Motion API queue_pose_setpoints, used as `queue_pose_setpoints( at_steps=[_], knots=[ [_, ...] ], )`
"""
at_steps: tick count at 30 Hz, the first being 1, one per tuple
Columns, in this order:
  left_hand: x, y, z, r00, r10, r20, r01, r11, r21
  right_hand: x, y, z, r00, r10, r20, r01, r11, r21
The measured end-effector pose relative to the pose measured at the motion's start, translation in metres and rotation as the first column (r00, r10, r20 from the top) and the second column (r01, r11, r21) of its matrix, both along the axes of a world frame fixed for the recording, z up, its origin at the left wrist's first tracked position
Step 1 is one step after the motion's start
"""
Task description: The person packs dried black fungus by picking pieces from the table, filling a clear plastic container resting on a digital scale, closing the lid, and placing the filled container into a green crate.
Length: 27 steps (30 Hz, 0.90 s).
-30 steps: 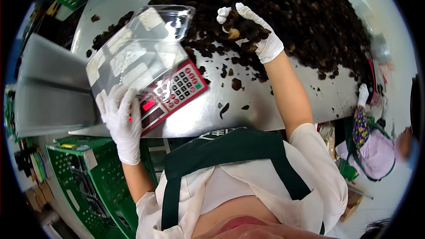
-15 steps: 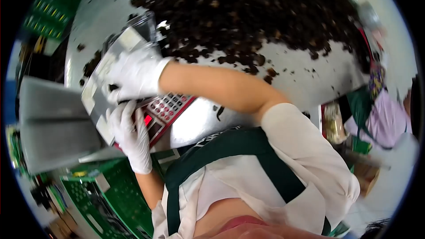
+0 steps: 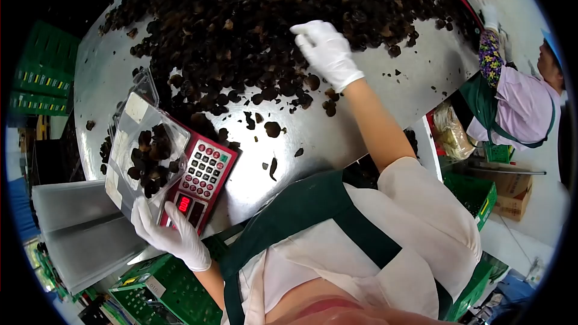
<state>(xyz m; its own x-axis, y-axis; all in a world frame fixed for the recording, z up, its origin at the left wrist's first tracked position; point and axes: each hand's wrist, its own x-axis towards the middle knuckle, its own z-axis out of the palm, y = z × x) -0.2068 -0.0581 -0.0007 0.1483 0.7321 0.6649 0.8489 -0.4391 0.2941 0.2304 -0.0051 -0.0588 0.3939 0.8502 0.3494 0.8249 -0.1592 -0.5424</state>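
Observation:
My left hand (image 3: 171, 235), in a white glove, holds the near edge of a clear plastic box (image 3: 180, 138) between thumb and fingers. A small heap of dark, dried mushroom-like pieces (image 3: 150, 159) lies in that box. The box rests on a red scale (image 3: 208, 171) with a keypad and lit red digits. My right hand (image 3: 325, 54), also gloved, is stretched over the near part of a large pile of the same dark pieces (image 3: 241, 18). Its fingers are apart, and nothing shows in them.
Loose pieces (image 3: 273, 129) dot the metal table (image 3: 253, 168). Stacked clear containers (image 3: 78, 222) stand left of the scale. Green crates (image 3: 174, 283) sit below the table edge. A co-worker in a lilac top (image 3: 518, 108) works at the right.
My right hand has moved from the box to the pile, away to the right. The dark pieces in the box are now uncovered. My left hand stays at the box's near edge.

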Motion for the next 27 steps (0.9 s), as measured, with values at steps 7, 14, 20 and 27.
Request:
queue_pose_setpoints(
  at_steps=[7, 14, 20, 27],
  knots=[
    [0.053, -0.019, -0.048, 0.866, -0.5, -0.022, 0.501, 0.865, 0.041, 0.024, -0.002, -0.015, 0.987, 0.111, -0.115, -0.121, 0.989, -0.087],
    [0.114, -0.032, -0.087, 0.745, -0.665, -0.06, 0.536, 0.649, -0.54, 0.006, 0.022, -0.02, 0.956, 0.292, -0.029, -0.287, 0.906, -0.311],
    [0.138, -0.015, -0.095, 0.764, -0.637, 0.107, 0.587, 0.616, -0.526, 0.023, -0.006, -0.013, 0.628, 0.281, -0.726, -0.32, 0.943, 0.088],
    [0.188, 0.012, -0.071, 0.731, -0.672, 0.117, 0.657, 0.648, -0.385, 0.031, -0.044, -0.023, 0.144, 0.266, -0.953, -0.27, 0.937, 0.221]
  ],
)
